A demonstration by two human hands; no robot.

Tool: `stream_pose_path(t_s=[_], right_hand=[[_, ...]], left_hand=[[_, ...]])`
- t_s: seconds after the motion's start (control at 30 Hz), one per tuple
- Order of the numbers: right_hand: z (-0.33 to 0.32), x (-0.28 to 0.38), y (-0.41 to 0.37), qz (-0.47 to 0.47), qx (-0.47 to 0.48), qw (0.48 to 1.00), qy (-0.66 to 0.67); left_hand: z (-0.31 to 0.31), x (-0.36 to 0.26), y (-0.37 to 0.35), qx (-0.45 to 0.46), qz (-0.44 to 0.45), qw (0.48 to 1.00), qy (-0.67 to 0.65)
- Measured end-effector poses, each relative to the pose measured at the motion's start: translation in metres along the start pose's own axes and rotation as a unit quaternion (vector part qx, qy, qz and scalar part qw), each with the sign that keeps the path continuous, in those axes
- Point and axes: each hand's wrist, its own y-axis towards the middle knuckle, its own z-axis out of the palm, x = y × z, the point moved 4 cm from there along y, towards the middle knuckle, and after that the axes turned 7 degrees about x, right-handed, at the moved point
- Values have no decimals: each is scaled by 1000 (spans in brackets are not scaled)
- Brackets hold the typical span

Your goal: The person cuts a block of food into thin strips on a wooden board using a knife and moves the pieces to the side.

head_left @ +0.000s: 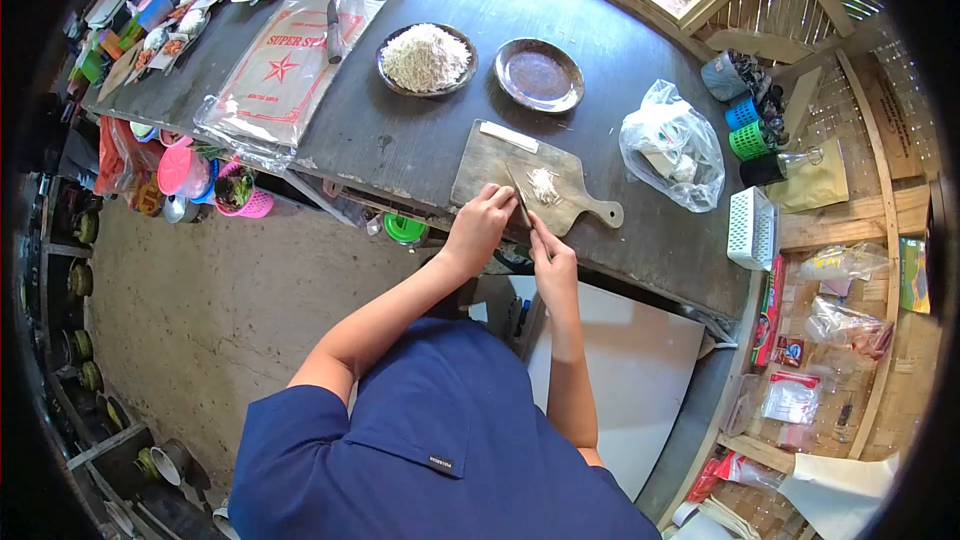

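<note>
At left on a dark tabletop (610,50), a plastic packet (280,70) printed with a red star lies flat, a dark-handled knife (333,32) resting on it. Next comes a bowl (432,94) heaped with pale shreds (427,55).

At the table's near edge, the person's left hand (483,227) is bent over the left part of a wooden cutting board (478,162), beside the blade; whether the fingers grip anything cannot be told. For safe, even cutting, those fingertips should be tucked back, knuckles guiding the blade.

A white strip (509,136) lies along the board's far edge. The thin kitchen knife (519,198) points away from the person, fine pale slivers (543,186) to its right; keeping these away from the cutting line would help show each slice's thickness. Beyond the board sits a dark round plate (540,75).

The right hand (553,258) is closed around the knife's handle; short, steady strokes with the blade upright seem best. Farther right, a clear plastic bag (673,148) holds whitish contents.
</note>
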Motion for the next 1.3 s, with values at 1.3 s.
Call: stream_pose_path(t_s=[1.3], right_hand=[[7, -16, -2, -16, -17, 1000, 16]], left_hand=[[4, 6, -2, -19, 1, 999, -30]])
